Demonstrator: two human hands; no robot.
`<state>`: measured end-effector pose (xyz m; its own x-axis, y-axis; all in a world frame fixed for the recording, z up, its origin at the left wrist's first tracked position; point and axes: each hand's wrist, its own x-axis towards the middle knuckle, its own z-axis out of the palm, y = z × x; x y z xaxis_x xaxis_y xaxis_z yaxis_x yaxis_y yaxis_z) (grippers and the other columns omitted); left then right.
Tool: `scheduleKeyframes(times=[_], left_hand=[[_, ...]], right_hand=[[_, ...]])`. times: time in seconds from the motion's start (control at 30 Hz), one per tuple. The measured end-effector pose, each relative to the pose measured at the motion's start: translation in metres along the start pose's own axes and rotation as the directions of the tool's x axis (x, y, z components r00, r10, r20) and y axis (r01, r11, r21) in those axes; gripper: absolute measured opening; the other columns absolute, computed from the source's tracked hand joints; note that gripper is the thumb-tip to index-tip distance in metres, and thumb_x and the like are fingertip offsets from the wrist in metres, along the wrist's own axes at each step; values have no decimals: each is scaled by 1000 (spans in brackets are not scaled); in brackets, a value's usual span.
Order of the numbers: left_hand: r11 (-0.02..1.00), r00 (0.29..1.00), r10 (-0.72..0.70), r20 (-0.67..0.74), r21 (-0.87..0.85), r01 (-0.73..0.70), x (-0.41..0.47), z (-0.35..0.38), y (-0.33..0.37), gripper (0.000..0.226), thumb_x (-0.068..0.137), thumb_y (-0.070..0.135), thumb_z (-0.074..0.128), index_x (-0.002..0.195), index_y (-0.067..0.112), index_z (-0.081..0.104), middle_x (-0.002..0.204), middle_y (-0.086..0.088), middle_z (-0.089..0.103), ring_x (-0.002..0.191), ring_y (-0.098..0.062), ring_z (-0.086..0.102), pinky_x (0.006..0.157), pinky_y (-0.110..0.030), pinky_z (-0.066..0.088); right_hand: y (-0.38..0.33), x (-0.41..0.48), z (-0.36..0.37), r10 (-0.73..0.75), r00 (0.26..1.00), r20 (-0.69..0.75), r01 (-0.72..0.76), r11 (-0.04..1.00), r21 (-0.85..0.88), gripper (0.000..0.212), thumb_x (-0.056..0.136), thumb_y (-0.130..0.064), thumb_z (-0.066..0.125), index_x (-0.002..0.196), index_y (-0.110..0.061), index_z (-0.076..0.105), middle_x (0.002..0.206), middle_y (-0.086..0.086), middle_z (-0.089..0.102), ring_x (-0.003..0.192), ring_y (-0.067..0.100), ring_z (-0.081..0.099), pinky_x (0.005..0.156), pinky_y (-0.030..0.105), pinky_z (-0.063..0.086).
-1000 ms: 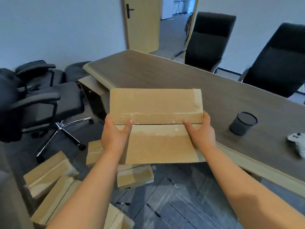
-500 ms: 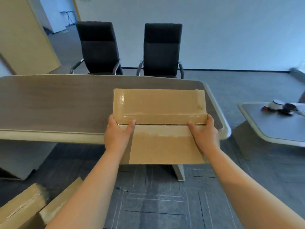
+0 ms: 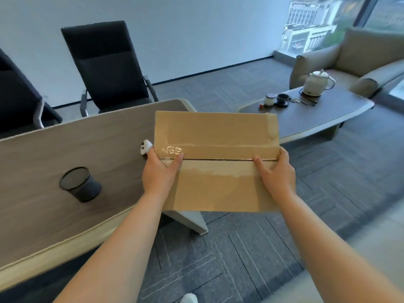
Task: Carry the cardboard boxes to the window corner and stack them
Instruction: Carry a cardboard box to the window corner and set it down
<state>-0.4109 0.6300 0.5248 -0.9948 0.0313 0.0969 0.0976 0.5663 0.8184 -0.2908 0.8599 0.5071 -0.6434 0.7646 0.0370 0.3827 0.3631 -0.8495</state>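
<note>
Two black chairs [image 3: 109, 66] stand against the far wall on the left, behind a long desk [image 3: 54, 154]. On the desk sits a black mesh cup [image 3: 79, 184], and further right a small white object [image 3: 145, 147] lies just beside the box's left edge. The left hand [image 3: 160, 173] grips the left side of the cardboard box [image 3: 218, 171], its thumb laid on top along the taped seam (the other fingers are hidden underneath). The box is held flat in the air in front of the person, over the desk's end and the grey floor. The right hand [image 3: 276, 173] grips the right side the same way. Beyond it a low table [image 3: 306, 119] carries a kettle [image 3: 316, 83], with a sofa [image 3: 354, 60] and the window [image 3: 328, 22] behind.
</note>
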Motion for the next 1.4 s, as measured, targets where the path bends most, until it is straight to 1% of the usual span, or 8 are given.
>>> scheduleKeyframes(times=[0.23,0.4,0.53,0.67,0.9,1.17,1.27,1.4], left_hand=[[992,979,119,167,-65,-109,68,43,15,64,78,50,66,125,14,42,121,-4,58,112,-25,53,81,-30,37],[976,943,205,261,-120,-179,99,73,33,64,76,55,64,125,19,42,119,0,58,109,-24,55,86,-35,43],[973,927,219,306,-136,-185,114,104,52,67,76,56,64,127,19,41,122,-1,58,111,-26,55,91,-40,45],[975,922,213,324,-137,-176,126,138,75,68,78,56,63,128,16,40,122,-2,57,110,-27,55,85,-35,42],[976,938,205,281,-129,-175,147,228,122,68,78,56,62,128,17,38,122,-4,56,111,-29,55,88,-38,42],[987,971,123,206,-127,-98,173,336,194,68,79,51,64,131,16,39,127,-3,55,115,-27,52,85,-31,38],[993,985,64,161,-107,-47,188,359,209,65,80,49,64,130,15,39,127,-4,55,114,-27,53,80,-28,36],[996,994,31,103,-82,-23,225,378,214,66,79,52,64,128,15,40,124,-4,56,113,-28,54,83,-31,39]], right_hand=[[-1,28,7,86,981,-174,-89,996,-8,69,83,-47,62,138,-18,32,121,5,57,109,25,53,87,35,43],[-1,46,0,131,956,-264,-132,991,15,68,83,-48,62,138,-20,32,121,3,57,109,23,54,88,36,44],[4,68,-13,139,940,-312,-151,989,-12,68,85,-47,61,139,-18,32,123,3,56,109,22,52,86,31,40],[15,102,-28,131,933,-335,-147,989,-22,68,84,-48,61,138,-18,32,123,3,55,109,22,52,84,29,39],[51,208,-65,96,951,-293,-107,994,-21,68,83,-49,63,136,-18,34,121,3,56,107,22,53,82,30,40],[84,354,-122,71,983,-170,-86,993,-81,69,84,-48,61,137,-16,32,125,6,54,111,26,52,85,34,41],[84,405,-124,47,994,-99,-55,995,-82,70,84,-47,62,137,-15,31,124,7,54,112,27,51,90,36,42],[77,464,-104,12,1000,-22,-14,997,-77,71,82,-50,62,137,-16,32,123,6,53,111,27,52,92,39,44]])
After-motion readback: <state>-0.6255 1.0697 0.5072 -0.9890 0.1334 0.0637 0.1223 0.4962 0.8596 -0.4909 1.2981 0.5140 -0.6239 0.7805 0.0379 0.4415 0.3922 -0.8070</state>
